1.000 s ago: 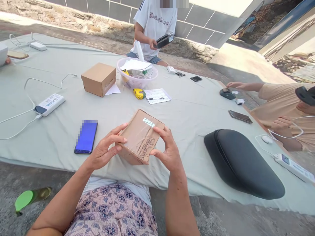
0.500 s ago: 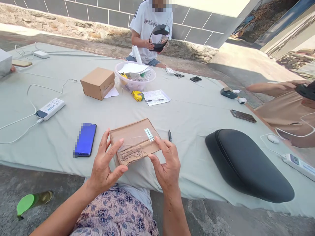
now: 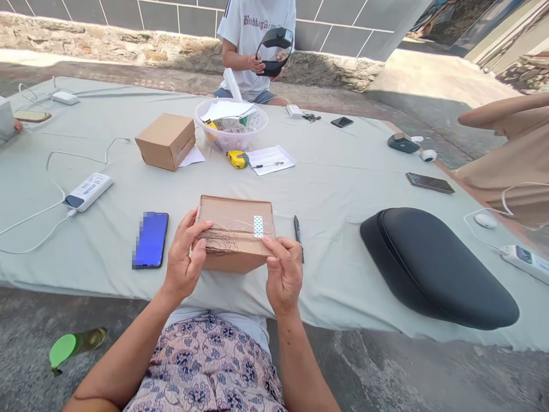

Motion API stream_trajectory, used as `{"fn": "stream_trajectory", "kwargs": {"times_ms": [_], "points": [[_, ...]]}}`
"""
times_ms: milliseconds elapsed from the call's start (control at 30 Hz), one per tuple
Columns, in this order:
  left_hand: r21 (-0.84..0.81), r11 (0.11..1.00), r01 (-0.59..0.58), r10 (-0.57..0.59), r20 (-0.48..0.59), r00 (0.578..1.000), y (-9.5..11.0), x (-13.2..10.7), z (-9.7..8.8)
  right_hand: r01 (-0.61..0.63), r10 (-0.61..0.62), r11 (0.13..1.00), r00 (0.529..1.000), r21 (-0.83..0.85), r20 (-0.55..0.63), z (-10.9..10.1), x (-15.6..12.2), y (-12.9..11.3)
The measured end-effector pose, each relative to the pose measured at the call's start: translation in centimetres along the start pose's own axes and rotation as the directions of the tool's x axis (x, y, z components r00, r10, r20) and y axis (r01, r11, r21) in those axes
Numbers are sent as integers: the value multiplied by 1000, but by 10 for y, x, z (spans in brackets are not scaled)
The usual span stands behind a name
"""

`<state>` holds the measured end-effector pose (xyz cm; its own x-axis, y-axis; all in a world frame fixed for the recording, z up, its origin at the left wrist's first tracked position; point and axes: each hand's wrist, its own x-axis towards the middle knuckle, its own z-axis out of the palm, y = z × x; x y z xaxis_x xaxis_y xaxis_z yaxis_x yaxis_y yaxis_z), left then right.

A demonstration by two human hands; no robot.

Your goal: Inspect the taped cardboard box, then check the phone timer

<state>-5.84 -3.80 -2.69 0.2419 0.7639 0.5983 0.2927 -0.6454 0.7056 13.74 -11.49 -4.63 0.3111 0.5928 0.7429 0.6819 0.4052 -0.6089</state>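
A brown cardboard box [image 3: 234, 260] is between my hands at the near edge of the table. Clear tape, dark scribbled lines and a patterned sticker [image 3: 258, 226] show on its top. My left hand [image 3: 185, 254] grips the left side, fingers bent over the top edge. On the right side, my right hand [image 3: 285, 269] pinches the near corner beside the sticker. A black marker pen [image 3: 297, 232] lies just right of the box. To the left of my left hand rests a phone [image 3: 151, 240] with a blue screen.
A black padded seat [image 3: 441, 269] lies at the right. Farther back are another cardboard box [image 3: 165, 141], a plastic basin [image 3: 231, 142], a yellow tape measure [image 3: 237, 159] and a power strip [image 3: 89, 191]. Across the table, a person [image 3: 257, 51] holds a black headset. A green-lidded bottle [image 3: 77, 349] is on the ground.
The box has turned so that its far edge is level and its near side shows. My left fingers have closed in on it, and my right hand still grips the corner.
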Motion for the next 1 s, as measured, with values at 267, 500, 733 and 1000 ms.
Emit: {"fn": "stream_trajectory", "kwargs": {"times_ms": [267,500,733,1000], "points": [[32,999,-32,32,5,999,-9,-4,0,-253,239,965,956,67,170,14,-45,46],[-1,999,-54,53,-77,996,-16,-5,-2,-210,267,957,905,-199,330,13,-74,65],[-138,989,48,-80,-233,969,-25,-6,-6,-275,328,943,863,-187,384,15,-78,62],[-658,678,328,-544,-148,826,-44,-5,6,-421,398,903,895,84,201,-6,-59,43]]}}
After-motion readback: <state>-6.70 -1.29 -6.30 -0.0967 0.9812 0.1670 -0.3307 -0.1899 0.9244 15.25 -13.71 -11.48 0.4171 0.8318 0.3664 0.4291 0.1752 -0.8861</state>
